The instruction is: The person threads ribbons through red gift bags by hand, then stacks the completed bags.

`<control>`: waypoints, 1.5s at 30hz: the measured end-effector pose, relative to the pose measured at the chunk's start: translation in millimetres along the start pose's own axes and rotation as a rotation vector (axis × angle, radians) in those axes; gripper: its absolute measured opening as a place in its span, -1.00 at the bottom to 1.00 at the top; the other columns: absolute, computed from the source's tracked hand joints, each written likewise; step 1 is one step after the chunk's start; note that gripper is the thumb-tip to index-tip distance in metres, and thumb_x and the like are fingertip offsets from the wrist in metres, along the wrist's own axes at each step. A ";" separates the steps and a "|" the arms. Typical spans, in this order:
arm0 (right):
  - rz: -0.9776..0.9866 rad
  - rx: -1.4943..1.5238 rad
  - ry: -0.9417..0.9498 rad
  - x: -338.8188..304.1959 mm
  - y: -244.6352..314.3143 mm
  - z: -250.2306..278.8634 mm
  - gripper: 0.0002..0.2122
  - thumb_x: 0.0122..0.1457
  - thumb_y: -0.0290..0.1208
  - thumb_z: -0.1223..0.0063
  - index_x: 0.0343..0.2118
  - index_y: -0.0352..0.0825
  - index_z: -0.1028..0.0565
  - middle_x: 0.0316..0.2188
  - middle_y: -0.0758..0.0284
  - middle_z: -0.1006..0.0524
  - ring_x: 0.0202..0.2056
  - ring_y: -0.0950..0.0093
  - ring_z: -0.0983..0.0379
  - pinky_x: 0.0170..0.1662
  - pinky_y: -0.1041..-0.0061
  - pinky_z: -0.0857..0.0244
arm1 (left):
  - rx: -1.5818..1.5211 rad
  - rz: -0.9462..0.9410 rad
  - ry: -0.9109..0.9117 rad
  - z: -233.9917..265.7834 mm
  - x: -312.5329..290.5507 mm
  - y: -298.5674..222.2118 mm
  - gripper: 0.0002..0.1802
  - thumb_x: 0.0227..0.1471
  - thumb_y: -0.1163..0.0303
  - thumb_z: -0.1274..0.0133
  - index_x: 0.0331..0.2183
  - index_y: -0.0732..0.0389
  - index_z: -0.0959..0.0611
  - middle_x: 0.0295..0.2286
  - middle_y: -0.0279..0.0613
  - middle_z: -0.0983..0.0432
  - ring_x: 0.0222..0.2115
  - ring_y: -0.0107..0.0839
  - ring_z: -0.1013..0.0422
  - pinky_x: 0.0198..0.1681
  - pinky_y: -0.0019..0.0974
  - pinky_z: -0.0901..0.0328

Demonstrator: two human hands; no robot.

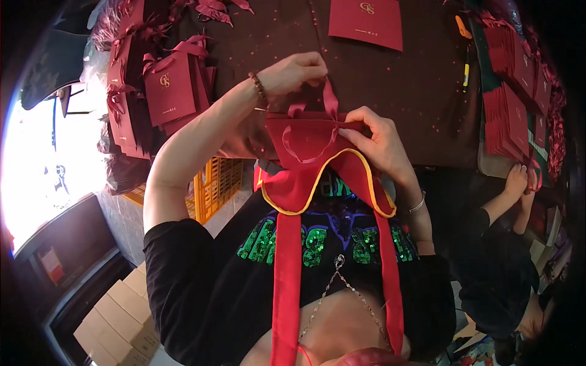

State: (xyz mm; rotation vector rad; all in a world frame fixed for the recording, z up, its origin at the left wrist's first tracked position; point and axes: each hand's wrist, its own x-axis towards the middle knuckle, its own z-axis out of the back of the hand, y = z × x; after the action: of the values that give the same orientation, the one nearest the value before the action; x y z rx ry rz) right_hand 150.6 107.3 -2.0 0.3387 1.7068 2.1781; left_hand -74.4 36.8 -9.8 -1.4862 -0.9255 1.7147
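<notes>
A dark red paper gift bag (305, 135) lies at the near edge of the table, in front of my chest. My left hand (296, 73) is raised above it, fingers pinched on a red ribbon (330, 101) that runs up from the bag's rim. At the bag's right side, my right hand (379, 139) grips the rim near where the ribbon comes out, its thumb on the near side. Another loop of ribbon (292, 151) hangs over the bag's near face. The bag's lower part is partly hidden by the red apron (351, 168) with yellow trim.
Finished-looking red bags with ribbons (171, 91) stand at the left. Flat red bags (506, 119) are stacked at the right, near a co-worker's hands (517, 182). One flat bag (366, 27) lies at the back. An orange cutter (463, 27) and a yellow marker (466, 77) lie rightward.
</notes>
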 end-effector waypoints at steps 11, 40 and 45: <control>-0.045 -0.009 0.076 1.5 7.0 2.0 -0.84 -0.01 -0.50 -0.17 -0.37 -0.38 -0.43 -0.57 0.39 -0.45 -0.53 0.72 -0.35 -0.48 0.68 -0.22 | -0.319 -0.234 -0.345 -1.8 17.2 -29.5 -0.80 0.11 0.32 0.14 -0.40 0.22 -0.50 -0.59 -0.44 -0.30 -0.64 -0.66 -0.21 -0.62 -0.51 -0.15; -0.003 0.150 -0.744 45.7 -44.6 32.3 -0.89 0.14 -0.41 -0.05 -0.35 -0.31 -0.42 -0.55 0.50 -0.37 -0.53 0.76 -0.23 -0.49 0.78 -0.10 | 0.860 -0.536 -0.880 78.4 43.0 -3.5 -0.73 -0.06 0.38 -0.02 -0.23 0.15 -0.57 -0.27 -0.15 -0.48 -0.26 -0.12 -0.38 -0.21 -0.19 -0.28; 0.161 -0.089 -0.247 62.0 -28.0 9.8 -0.90 0.07 -0.55 -0.09 -0.34 -0.41 -0.46 -0.50 0.30 -0.50 -0.48 0.62 -0.45 -0.43 0.66 -0.31 | 1.254 -0.271 -1.080 127.9 98.8 -6.4 -0.74 -0.07 0.29 -0.02 -0.25 0.05 -0.54 -0.17 -0.27 -0.39 -0.11 -0.18 -0.23 -0.14 -0.01 -0.11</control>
State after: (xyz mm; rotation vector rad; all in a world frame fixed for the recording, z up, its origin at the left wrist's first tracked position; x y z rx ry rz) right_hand 101.7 147.6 -28.5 0.7121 1.4887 2.2074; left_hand -212.9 113.9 -42.4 0.4068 -0.2521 2.1496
